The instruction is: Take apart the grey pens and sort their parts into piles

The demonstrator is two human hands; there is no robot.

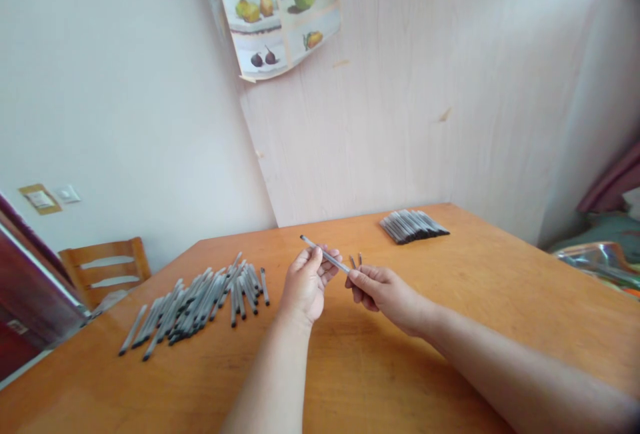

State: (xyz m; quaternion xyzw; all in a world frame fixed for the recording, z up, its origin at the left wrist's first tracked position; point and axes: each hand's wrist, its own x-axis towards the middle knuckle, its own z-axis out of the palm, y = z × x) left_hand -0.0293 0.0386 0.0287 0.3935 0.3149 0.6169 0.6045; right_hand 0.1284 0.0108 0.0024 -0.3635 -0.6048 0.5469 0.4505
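Note:
My left hand is closed around a thin grey pen, held slanted above the wooden table. My right hand pinches the pen's near end, with two short dark tips sticking up beside its fingers. A loose heap of similar grey pens lies on the table to the left of my hands. A neat row of dark pens lies at the far right of the table.
A wooden chair stands past the table's left edge. Wood-panelled wall with a fruit poster rises behind. A shiny bag lies beyond the right edge.

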